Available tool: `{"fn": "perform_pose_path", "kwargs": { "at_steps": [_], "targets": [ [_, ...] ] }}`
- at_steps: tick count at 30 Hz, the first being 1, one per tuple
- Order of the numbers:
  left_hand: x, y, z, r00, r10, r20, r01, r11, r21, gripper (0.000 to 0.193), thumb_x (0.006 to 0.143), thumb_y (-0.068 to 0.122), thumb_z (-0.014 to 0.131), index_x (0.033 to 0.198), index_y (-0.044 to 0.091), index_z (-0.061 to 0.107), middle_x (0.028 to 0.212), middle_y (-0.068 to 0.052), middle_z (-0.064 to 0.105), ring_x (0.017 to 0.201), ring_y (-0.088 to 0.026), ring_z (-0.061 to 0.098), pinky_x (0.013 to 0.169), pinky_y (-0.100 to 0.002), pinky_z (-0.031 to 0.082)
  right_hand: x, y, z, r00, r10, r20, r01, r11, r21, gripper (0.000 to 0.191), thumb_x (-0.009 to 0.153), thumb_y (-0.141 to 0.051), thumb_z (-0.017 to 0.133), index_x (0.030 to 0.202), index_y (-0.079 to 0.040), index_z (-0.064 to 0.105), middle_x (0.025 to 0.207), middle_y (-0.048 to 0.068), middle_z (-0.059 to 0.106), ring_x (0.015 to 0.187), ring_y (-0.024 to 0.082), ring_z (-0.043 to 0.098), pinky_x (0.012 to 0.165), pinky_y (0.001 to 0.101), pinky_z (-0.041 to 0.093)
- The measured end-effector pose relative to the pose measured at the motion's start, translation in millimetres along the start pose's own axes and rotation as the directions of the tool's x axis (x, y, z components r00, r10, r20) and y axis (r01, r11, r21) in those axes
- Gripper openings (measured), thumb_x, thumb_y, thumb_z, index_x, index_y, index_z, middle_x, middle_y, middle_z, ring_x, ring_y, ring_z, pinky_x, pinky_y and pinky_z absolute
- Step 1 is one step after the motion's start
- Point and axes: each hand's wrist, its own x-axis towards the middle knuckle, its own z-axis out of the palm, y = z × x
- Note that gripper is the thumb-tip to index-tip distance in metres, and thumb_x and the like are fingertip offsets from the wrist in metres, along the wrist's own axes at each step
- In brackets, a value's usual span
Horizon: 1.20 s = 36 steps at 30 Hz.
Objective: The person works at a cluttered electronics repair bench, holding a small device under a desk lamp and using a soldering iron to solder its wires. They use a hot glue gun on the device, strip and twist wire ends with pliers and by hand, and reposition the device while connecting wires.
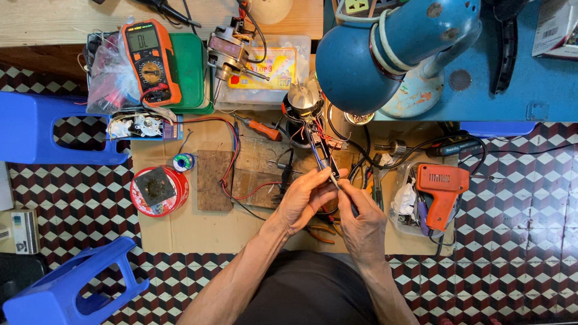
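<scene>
I hold both hands together over the middle of the cardboard surface (186, 232), near its front edge. My left hand (304, 201) has its fingers curled shut around the lower end of a narrow dark circuit strip (320, 157), pinching it between thumb and fingertips. My right hand (361, 225) is closed on a thin pen-like tool (343, 194), its tip resting against the same strip just beside my left thumb. The strip runs away from me toward a small motor assembly (303, 99) at the rear of the surface, tied to it by red and black wires.

Step in hand, by my judgement: working a joint or contact on the strip while the left hand steadies it. The next move calls for a still left grip, fine tip placement, and slack in the wires.

An orange multimeter (150, 60) lies at the rear left corner; an orange soldering gun (441, 191) sits at the right edge.
</scene>
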Motion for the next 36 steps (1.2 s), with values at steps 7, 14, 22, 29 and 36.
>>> {"fn": "perform_pose_path", "kwargs": {
  "at_steps": [7,14,22,29,36],
  "targets": [
    [7.2,-6.9,-4.9,0.998,0.003,0.062,0.007,0.986,-0.165,0.040,0.106,0.027,0.049,0.128,-0.004,0.059,0.136,-0.021,0.063,0.124,-0.026,0.061,0.113,-0.043,0.046,2.6,-0.2,-1.4,0.998,0.052,-0.019,-0.051,0.998,0.041,0.024,0.098,-0.011,0.064,0.120,-0.003,0.070,0.098,0.007,0.072,0.074,0.011,0.065,0.063,0.0262,0.054],
    [11.5,-14.5,-3.2,0.999,0.040,0.008,-0.038,0.989,-0.145,0.039,0.103,0.028,0.054,0.126,-0.002,0.061,0.132,-0.019,0.067,0.120,-0.026,0.064,0.110,-0.041,0.049,-12.0,3.2,-8.3,0.976,0.214,0.034,-0.216,0.953,0.215,0.026,0.101,-0.018,0.060,0.122,-0.005,0.071,0.089,0.006,0.071,0.074,0.010,0.064,0.065,0.0251,0.053],
    [-2.2,-15.5,-2.3,0.998,0.056,-0.024,-0.058,0.989,-0.137,0.038,0.100,0.029,0.060,0.126,0.001,0.061,0.125,-0.015,0.069,0.114,-0.023,0.066,0.104,-0.041,0.053,-47.9,13.5,-8.5,0.951,0.279,0.135,-0.297,0.695,0.655,0.027,0.101,-0.015,0.059,0.122,0.001,0.067,0.095,0.007,0.071,0.084,0.013,0.067,0.080,0.0263,0.056],
    [-60.2,-29.0,8.9,0.993,0.116,-0.027,-0.111,0.985,0.132,0.042,0.099,0.028,0.061,0.134,0.005,0.061,0.113,-0.005,0.073,0.097,-0.011,0.068,0.088,-0.027,0.055,-65.3,26.7,-2.2,0.942,0.247,0.227,-0.305,0.352,0.885,0.025,0.103,-0.012,0.060,0.123,0.002,0.063,0.097,0.008,0.067,0.087,0.016,0.063,0.082,0.0307,0.053],
    [-84.8,-35.8,11.0,0.971,0.228,0.066,-0.237,0.915,0.327,0.033,0.099,0.018,0.070,0.126,0.000,0.072,0.077,-0.001,0.064,0.060,-0.007,0.054,0.056,-0.023,0.046,-80.1,24.4,10.0,0.913,0.111,0.393,-0.403,0.095,0.910,0.022,0.106,-0.014,0.058,0.122,0.000,0.062,0.096,0.008,0.067,0.091,0.017,0.062,0.087,0.0312,0.051]
  ]
}}
